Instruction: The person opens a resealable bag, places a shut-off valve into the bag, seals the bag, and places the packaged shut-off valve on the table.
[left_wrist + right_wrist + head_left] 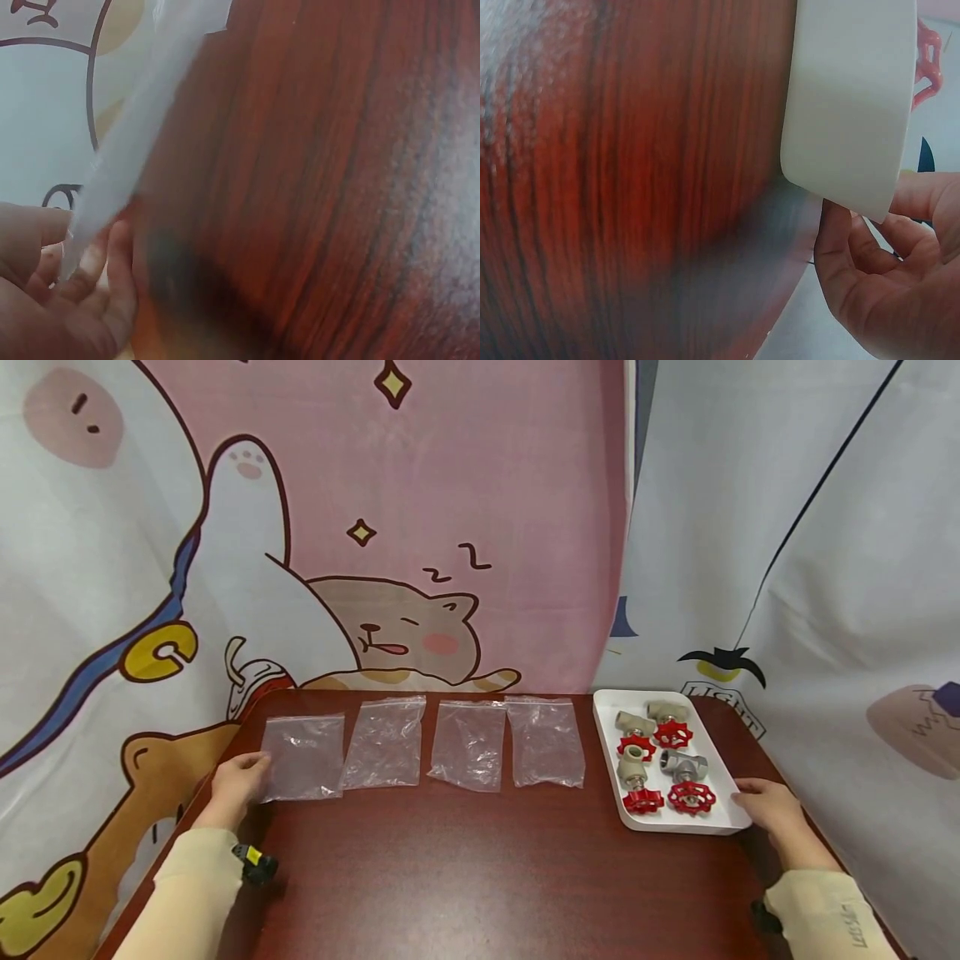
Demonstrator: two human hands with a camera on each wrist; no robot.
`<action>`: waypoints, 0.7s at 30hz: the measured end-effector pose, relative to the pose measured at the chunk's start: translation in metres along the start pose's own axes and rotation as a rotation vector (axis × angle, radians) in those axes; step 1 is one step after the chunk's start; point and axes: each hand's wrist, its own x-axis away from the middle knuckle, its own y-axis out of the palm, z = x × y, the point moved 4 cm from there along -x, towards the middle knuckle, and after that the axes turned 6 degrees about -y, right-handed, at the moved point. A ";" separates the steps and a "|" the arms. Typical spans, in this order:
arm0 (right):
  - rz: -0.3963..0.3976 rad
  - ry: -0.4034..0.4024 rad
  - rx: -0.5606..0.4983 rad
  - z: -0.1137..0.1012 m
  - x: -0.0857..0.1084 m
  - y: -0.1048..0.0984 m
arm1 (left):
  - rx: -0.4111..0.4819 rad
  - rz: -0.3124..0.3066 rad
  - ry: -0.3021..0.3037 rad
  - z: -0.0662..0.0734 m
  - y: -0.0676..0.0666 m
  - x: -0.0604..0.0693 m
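Observation:
Several clear zip bags lie in a row on the table. My left hand [238, 783] is at the leftmost bag [303, 758]; the left wrist view shows the edge of that plastic bag [135, 142] between thumb and fingers. At the right, a white tray [708, 823] holds three beige-bodied valves with red handwheels, among them one valve [636, 777] at the front left, and one silver metal valve [686, 768]. My right hand [772, 810] grips the tray's front right corner, thumb at the rim and fingers underneath, as the right wrist view shows.
The dark reddish-brown table [480, 868] extends in front of the bags. Between the left bag and the tray lie three more bags, one of them a clear bag [468, 747] near the middle. A cartoon-printed cloth [465, 468] hangs behind the table.

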 end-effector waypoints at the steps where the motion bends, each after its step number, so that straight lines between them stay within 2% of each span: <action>1: -0.002 0.002 -0.001 0.000 0.000 0.000 | 0.015 -0.009 0.020 0.001 0.000 0.000; 6: -0.006 0.007 -0.006 0.001 -0.001 0.000 | 0.061 -0.085 0.126 0.011 0.002 0.000; 9: -0.004 0.013 -0.014 0.000 -0.002 0.000 | 0.080 -0.061 0.167 0.019 0.003 0.002; 14: -0.004 0.021 -0.020 0.001 -0.002 0.001 | 0.134 0.045 0.217 0.032 0.003 0.011; 16: -0.004 0.026 -0.020 0.002 -0.002 0.001 | 0.125 0.102 0.245 0.037 0.003 0.015; 21: -0.007 0.034 -0.021 0.001 -0.002 0.002 | -0.063 0.285 0.330 0.051 0.002 0.026</action>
